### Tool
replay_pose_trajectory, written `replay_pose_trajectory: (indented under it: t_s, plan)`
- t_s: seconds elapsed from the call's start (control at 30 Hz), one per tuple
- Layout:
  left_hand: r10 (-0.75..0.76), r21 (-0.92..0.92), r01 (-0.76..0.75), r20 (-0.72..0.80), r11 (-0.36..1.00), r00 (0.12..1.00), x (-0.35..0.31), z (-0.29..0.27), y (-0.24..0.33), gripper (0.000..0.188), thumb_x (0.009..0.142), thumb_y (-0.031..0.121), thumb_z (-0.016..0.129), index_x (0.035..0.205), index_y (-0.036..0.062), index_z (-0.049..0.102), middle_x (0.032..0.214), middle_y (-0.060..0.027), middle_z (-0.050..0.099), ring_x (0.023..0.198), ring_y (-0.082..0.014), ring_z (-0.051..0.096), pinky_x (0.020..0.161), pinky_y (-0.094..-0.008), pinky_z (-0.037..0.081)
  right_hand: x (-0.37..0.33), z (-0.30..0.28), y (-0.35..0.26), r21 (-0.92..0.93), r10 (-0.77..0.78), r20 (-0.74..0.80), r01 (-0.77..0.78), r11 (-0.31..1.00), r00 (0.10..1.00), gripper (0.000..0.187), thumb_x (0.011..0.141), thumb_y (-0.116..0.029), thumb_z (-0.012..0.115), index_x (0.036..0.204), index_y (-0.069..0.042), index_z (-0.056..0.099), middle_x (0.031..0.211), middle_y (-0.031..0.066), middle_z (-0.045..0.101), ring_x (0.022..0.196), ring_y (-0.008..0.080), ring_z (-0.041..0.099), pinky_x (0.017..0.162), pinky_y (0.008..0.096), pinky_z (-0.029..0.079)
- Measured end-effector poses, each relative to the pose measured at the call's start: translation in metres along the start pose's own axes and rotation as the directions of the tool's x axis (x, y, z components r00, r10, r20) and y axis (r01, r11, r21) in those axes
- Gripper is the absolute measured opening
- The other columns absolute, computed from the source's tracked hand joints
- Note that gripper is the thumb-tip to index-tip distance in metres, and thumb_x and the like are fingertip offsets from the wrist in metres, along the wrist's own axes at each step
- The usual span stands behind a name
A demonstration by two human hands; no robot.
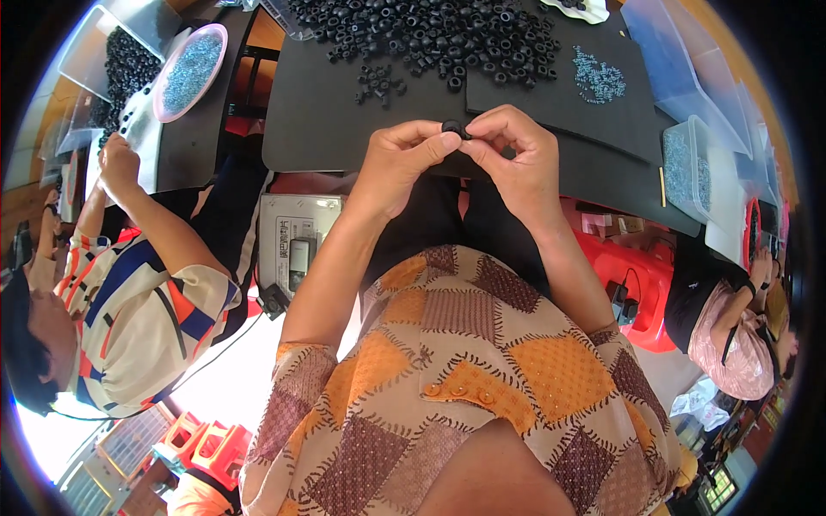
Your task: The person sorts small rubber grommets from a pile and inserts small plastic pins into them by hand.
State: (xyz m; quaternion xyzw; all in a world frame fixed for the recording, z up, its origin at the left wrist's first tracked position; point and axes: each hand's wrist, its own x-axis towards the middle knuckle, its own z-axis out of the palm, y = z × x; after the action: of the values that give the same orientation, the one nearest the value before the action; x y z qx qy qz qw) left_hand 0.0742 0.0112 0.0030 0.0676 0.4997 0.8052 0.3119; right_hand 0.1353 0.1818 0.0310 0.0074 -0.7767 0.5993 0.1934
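Between the thumb and forefinger of my left hand [404,159] I pinch a small black ring-shaped part [453,128], held at the table's near edge. My right hand [520,159] meets it from the other side, thumb and forefinger pressed together at the part; whatever they pinch is too small to make out. Beyond my hands spreads a large pile of similar black parts [430,39]. A smaller cluster of black pieces [379,83] lies apart on the near side of it. Off to the right is a scatter of tiny clear-blue pieces [598,76].
The dark table [318,142] carries a raised black board [559,116]. Clear plastic bins [688,168] line the right side. At left, a co-worker's hands [119,163] work near a pink-rimmed dish [191,73] of blue pieces. Another person [731,335] sits at right.
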Motion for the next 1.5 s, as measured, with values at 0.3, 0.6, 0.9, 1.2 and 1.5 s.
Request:
replay_pose_trajectory:
  t_s: [0.3, 0.6, 0.9, 1.2, 1.5]
  plan:
    - [0.110, 0.257, -0.097, -0.034, 0.962, 0.993, -0.001, 0.000, 0.003, 0.014, 0.089, 0.004, 0.076, 0.102, 0.0003, 0.076, 0.094, -0.0008, 0.072, 0.085, -0.0059, 0.062, 0.079, -0.0215, 0.050, -0.003, 0.005, 0.007, -0.112, -0.107, 0.001, 0.107, 0.988, 0.994, 0.016, 0.077, 0.007, 0.079, 0.088, 0.000, 0.070, 0.084, 0.0050, 0.070, 0.072, 0.0096, 0.066, 0.059, 0.0237, 0.052]
    - [0.141, 0.410, -0.115, -0.034, 0.905, 0.989, -0.003, -0.003, 0.008, 0.012, 0.089, 0.004, 0.076, 0.100, 0.0002, 0.077, 0.091, 0.0006, 0.071, 0.084, -0.0047, 0.060, 0.075, -0.0200, 0.047, -0.007, 0.003, 0.011, -0.008, -0.044, 0.038, 0.044, 0.999, 0.998, 0.014, 0.080, 0.008, 0.077, 0.092, 0.002, 0.072, 0.091, 0.0077, 0.072, 0.079, 0.0127, 0.070, 0.068, 0.0250, 0.058]
    - [0.043, 0.556, -0.032, -0.007, 0.831, 0.999, -0.007, -0.004, 0.022, 0.015, 0.090, 0.013, 0.078, 0.097, 0.0000, 0.076, 0.086, 0.0034, 0.067, 0.080, -0.0032, 0.055, 0.070, -0.0196, 0.044, -0.004, -0.002, 0.022, 0.096, -0.054, 0.124, 0.042, 0.995, 0.991, 0.013, 0.081, 0.008, 0.076, 0.091, 0.002, 0.072, 0.092, 0.0077, 0.072, 0.080, 0.0123, 0.070, 0.069, 0.0254, 0.057]
    - [0.171, 0.682, -0.158, 0.048, 0.714, 0.984, -0.004, -0.009, 0.021, 0.021, 0.086, 0.015, 0.079, 0.097, -0.0019, 0.077, 0.087, -0.0056, 0.074, 0.077, -0.0106, 0.066, 0.071, -0.0264, 0.052, -0.001, -0.001, 0.025, 0.015, 0.024, 0.175, -0.027, 1.000, 0.984, 0.018, 0.081, 0.007, 0.075, 0.098, 0.000, 0.071, 0.090, 0.0059, 0.071, 0.079, 0.0109, 0.068, 0.069, 0.0254, 0.056]
    - [0.191, 0.814, -0.195, 0.106, 0.547, 0.976, -0.003, -0.005, 0.025, 0.017, 0.087, 0.010, 0.077, 0.098, -0.0016, 0.076, 0.088, -0.0040, 0.070, 0.077, -0.0087, 0.063, 0.070, -0.0243, 0.049, 0.006, -0.004, 0.030, -0.270, -0.340, 0.299, 0.421, 0.866, 0.892, 0.026, 0.082, -0.002, 0.075, 0.107, -0.008, 0.071, 0.085, 0.0069, 0.067, 0.071, 0.0220, 0.066, 0.063, 0.0318, 0.054]
